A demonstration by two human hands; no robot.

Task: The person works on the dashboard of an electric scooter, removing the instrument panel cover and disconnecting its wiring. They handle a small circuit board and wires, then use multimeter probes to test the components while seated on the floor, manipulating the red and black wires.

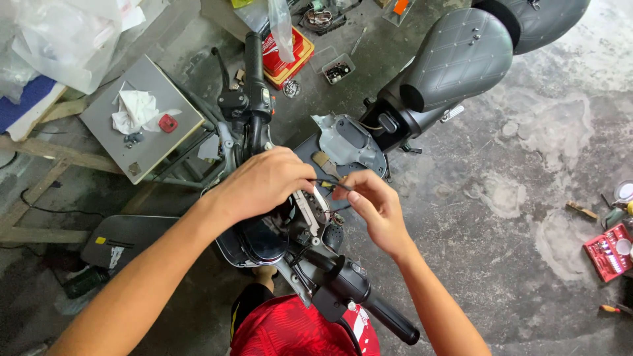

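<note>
We're standing over a scooter (343, 142) parked on a stained concrete floor (527, 165), front end stripped down so the grey inner panel and the wiring behind the headlight area are exposed. The quilted black seat (458, 56) runs off to the upper right. The handlebar (254, 92) crosses the view at a slant, one black grip up top and the other grip (389, 320) down near our red shirt (290, 329).

Left of the scooter there's a grey box (142, 118) sitting on a wooden frame, with a crumpled white rag (135, 109) and a small red part (168, 123) on it. Above the bars we can see a red tin (290, 56) and a little clear tray of bits (338, 69). Far right on the floor is a red screwdriver bit set (608, 250).

Now the hands. Our left hand (264, 181) is curled over the middle of the bars, fingers bent down and closed around something in the wiring; what exactly it grips is hidden under the knuckles, so we can't tell. Our right hand (372, 201) is mostly closed, thumb and forefinger pinched on a thin black wire (328, 182) with a small yellowish tip. That wire runs across the short gap between the two hands, right above the open headlight housing and just in front of the grey panel.
</note>
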